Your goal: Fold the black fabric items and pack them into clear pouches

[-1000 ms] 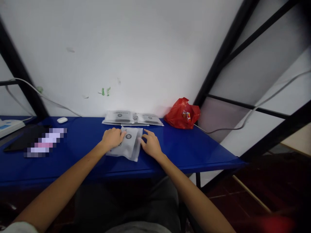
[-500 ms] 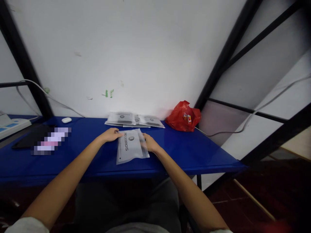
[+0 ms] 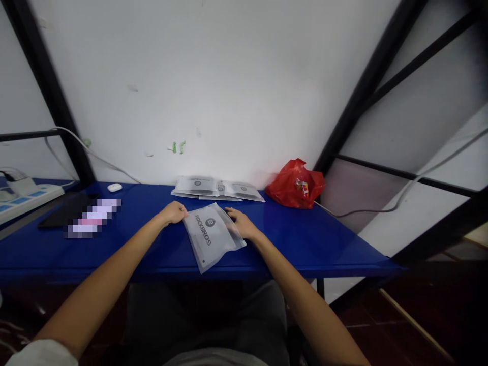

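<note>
A frosted plastic zip bag (image 3: 209, 234) printed "ROCKBROS" lies tilted over the front of the blue table, its lower corner near the edge. My left hand (image 3: 173, 212) is closed, pinching the bag's upper left corner between thumb and fingers. At the bag's right side, by the zip edge, is my right hand (image 3: 244, 224). Part of its fingers shows blurred through the translucent film, while another fingertip stays outside near the top corner. A small dark patch shows by that fingertip; what it is I cannot make out.
Several similar bags (image 3: 208, 187) lie stacked against the wall. A red plastic bag (image 3: 295, 184) sits right of them. On the left are a white earbud case (image 3: 114, 187), a dark flat object (image 3: 63, 211), a pixelated area and a white power strip (image 3: 30, 201). The blue table (image 3: 305, 244) has a front edge close by.
The zip bag has turned, its lower end swinging right and towards me. Both hands stay at its sides. The whole view has shifted slightly.
</note>
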### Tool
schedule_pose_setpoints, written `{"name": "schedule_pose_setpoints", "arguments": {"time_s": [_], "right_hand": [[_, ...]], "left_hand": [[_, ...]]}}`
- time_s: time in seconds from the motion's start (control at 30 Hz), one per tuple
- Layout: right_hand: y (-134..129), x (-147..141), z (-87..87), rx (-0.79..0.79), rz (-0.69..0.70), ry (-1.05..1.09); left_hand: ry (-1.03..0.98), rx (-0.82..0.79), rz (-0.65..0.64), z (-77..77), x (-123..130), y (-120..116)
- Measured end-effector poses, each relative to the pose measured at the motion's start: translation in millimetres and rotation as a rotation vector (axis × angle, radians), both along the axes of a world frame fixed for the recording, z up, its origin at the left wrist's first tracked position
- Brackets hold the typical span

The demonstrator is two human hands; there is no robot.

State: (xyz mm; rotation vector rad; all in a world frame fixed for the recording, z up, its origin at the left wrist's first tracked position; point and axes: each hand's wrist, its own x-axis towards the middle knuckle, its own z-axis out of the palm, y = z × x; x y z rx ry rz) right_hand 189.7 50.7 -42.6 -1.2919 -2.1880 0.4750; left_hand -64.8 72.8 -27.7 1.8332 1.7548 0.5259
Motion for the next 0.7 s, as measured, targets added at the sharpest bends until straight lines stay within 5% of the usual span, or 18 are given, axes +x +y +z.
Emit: {"name": "schedule_pose_setpoints", "arguments": {"time_s": [0.2,0.43,0.5,0.7], "right_hand": [[1.6,26.0,-2.7,0.033,-0.25,0.042],[4.8,50.2,-6.3,0.01,-0.419,0.079],[4.5,50.0,-7.7,0.017,-0.418,0.08],[4.8,50.3,-12.4,0.056,-0.434,0.093]], "left_hand": [[0.188,0.092,0.026,-2.9,-28.7,-6.5],[0.425,0.194,0.208,13.5,-77.5,6.2],[0.51,0.261,0.216,16.6,-69.3,-0.5],[0.531,0.271,-0.024,6.2,-13.4,-40.2]]}}
